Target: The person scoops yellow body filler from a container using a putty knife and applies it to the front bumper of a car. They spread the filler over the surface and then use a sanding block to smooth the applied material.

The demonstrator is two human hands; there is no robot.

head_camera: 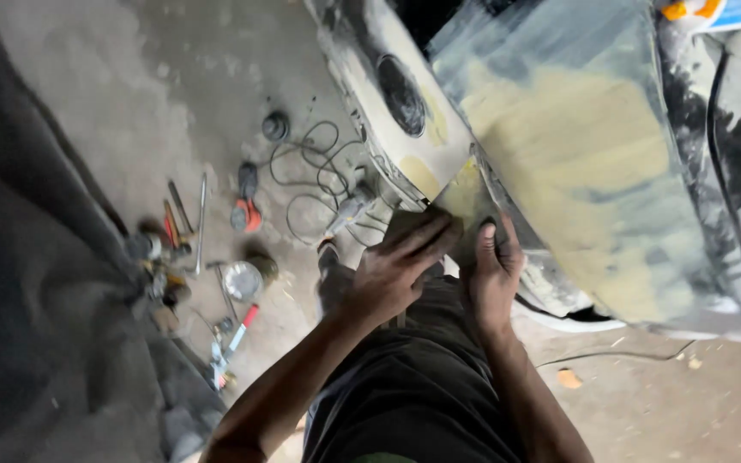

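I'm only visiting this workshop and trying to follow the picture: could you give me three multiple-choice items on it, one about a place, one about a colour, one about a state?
1. Where do the scattered tools lie?
A. On the floor left of the person
B. On the car panel
C. On a shelf

2. What colour is the filler patch on the panel?
A. Bright blue
B. Yellowish tan
C. Red

3. How are the person's hands?
A. Hanging at the sides
B. Both laid against the panel's edge
C. Both holding a hammer

Answers:
1. A, they lie on the concrete floor.
2. B, the broad patch is dull yellow.
3. B, the left hand and right hand rest against the panel's edge.
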